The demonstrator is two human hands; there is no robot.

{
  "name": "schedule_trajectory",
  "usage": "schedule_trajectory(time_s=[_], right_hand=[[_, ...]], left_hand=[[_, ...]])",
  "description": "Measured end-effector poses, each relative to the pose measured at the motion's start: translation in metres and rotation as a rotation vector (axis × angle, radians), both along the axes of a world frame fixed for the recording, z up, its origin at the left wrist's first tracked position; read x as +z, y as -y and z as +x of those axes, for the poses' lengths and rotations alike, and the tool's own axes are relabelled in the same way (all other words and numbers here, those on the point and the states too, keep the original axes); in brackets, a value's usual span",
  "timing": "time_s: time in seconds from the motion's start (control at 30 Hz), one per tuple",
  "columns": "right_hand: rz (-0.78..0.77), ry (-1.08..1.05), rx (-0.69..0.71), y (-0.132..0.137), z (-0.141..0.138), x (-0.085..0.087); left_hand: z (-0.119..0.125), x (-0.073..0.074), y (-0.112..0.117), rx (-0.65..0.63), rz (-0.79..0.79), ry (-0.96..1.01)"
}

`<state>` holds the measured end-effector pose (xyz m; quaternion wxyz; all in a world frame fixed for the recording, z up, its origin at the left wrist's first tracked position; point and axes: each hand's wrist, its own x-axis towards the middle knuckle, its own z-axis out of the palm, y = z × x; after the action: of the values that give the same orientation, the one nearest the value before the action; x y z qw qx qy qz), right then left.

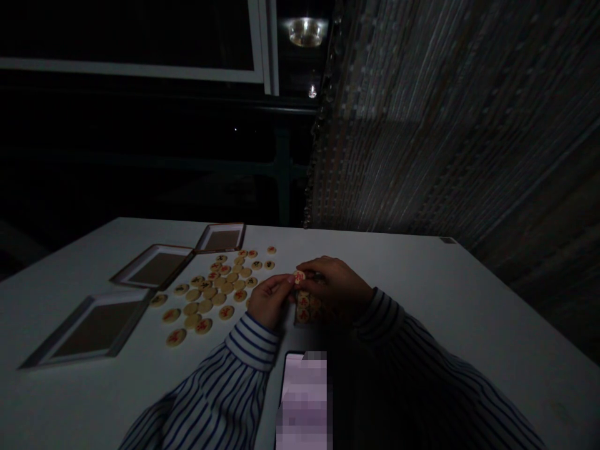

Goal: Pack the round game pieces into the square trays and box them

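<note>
A round wooden Chinese chess piece (300,275) with a red character is held up between my two hands. The thumb and fingers of my left hand (270,299) pinch its left side. My right hand (344,284) curls over it from the right, fingertips closed at its edge. Right below sits a box with red-marked pieces (304,307) lined up in it; my right hand and its shadow hide much of it. To the left, many loose pieces (219,299) are scattered on the white table (403,262), some showing red or black characters, others plain side up.
Three shallow open trays, a near one (96,328), a middle one (152,265) and a far one (220,237), stand along the left. A lit phone (302,400) lies in front of me. A string curtain (384,144) hangs behind the table's right side. The room is dim.
</note>
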<state>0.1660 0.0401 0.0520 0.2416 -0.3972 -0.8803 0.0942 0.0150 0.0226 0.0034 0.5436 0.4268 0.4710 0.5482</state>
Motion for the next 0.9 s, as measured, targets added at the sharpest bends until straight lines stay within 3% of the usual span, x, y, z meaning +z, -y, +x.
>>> schedule_trajectory(time_s=[0.6,0.9], right_hand=[[0.225,0.069,0.024,-0.002,0.003,-0.003],[0.205,0.12,-0.065,-0.007,0.015,-0.001]], left_hand=[[0.001,-0.001,-0.003,0.043,0.021,-0.022],[-0.003,-0.009,-0.005,0.213,0.209,-0.483]])
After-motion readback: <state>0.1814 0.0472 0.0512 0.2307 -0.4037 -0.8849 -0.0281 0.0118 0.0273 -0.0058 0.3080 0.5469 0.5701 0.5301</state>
